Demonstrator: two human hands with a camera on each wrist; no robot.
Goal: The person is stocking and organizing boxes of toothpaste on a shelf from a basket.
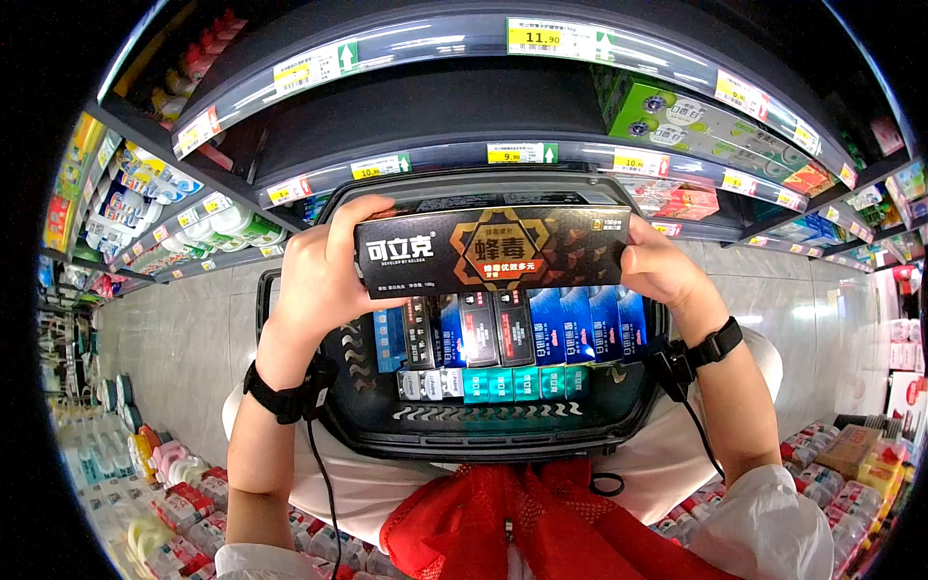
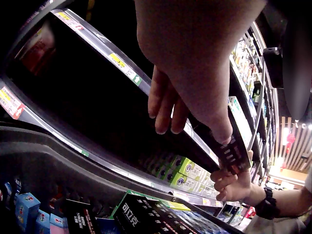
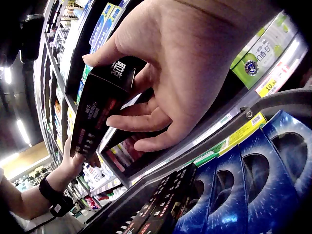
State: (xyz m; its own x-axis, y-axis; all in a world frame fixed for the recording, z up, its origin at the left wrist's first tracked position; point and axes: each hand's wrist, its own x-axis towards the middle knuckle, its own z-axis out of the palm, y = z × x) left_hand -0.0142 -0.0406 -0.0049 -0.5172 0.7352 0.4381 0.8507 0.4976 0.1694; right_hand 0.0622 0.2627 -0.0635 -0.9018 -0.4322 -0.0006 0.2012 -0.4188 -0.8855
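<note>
Both hands hold a black toothpaste box (image 1: 493,248) with white lettering and a gold hexagon, level above a black crate (image 1: 464,443). My left hand (image 1: 324,266) grips its left end, and my right hand (image 1: 669,271) pinches the right end between thumb and fingers. In the right wrist view the box (image 3: 95,112) appears end-on beside the right hand (image 3: 175,73). Inside the crate stand blue boxes (image 1: 578,333), several black boxes (image 1: 478,333) and a front row of teal boxes (image 1: 527,385). The held box hides part of the crate's far side.
Ahead rise dark shelves with price labels (image 1: 551,39). Green boxes (image 1: 677,111) sit on the right of one shelf, with red-and-white boxes (image 1: 667,198) lower down. White bottles (image 1: 130,184) line the left shelving. Wrapped packs (image 1: 198,512) lie low around the person's legs.
</note>
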